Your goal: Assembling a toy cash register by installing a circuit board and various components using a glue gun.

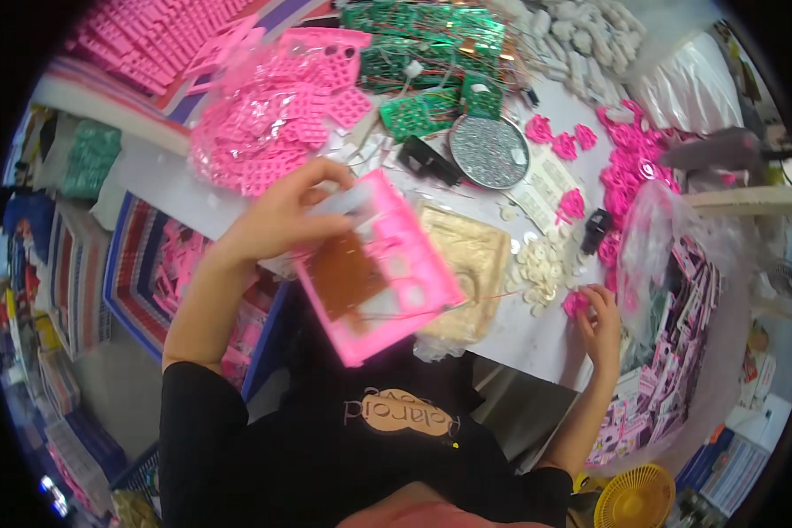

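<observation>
My left hand [295, 211] grips the upper left edge of a pink plastic housing [414, 255], held tilted above the table's front edge. Inside the housing lie a brown circuit board [343, 271] and thin red wires; the fingers partly hide one corner. At the right of the table, my right hand [600, 324] has its fingertips closed on a small bright pink plastic part [575, 304]. Just left of that hand lies a pile of small cream discs [539, 268]. A gold-coloured padded block [466, 255] rests on the table behind the housing.
Green circuit boards [414, 114], a round tin of silvery bits [489, 151] and bagged pink grilles [273, 114] cover the far table. A blue crate [136, 308] with pink parts stands left. A clear bag [722, 326] of printed pieces stands right, near a yellow basket [635, 497].
</observation>
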Demonstrator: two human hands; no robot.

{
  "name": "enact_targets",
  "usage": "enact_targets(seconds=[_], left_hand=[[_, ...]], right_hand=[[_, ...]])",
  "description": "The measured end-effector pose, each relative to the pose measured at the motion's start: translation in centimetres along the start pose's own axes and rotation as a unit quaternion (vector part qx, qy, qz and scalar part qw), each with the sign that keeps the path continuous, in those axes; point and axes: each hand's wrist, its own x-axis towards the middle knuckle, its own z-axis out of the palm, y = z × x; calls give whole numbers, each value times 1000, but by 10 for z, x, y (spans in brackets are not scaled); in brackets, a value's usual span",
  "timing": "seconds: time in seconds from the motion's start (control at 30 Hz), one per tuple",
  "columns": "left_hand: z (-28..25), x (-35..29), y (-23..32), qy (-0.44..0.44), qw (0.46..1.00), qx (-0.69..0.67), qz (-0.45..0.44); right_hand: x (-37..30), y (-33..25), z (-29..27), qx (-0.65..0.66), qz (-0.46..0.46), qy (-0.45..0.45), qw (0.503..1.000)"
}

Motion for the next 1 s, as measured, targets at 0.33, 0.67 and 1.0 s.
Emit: enact_targets(seconds=[0.33, 0.67, 1.0], left_hand=[[-142, -212, -46, 99, 966, 96, -219], [-171, -222, -273, 7, 702, 546, -457], [126, -10, -76, -105, 867, 385, 299]], right_hand=[[2, 20, -6, -124, -60, 12, 990], [-8, -64, 35, 167, 81, 20, 982], [16, -150, 110, 15, -124, 107, 986]])
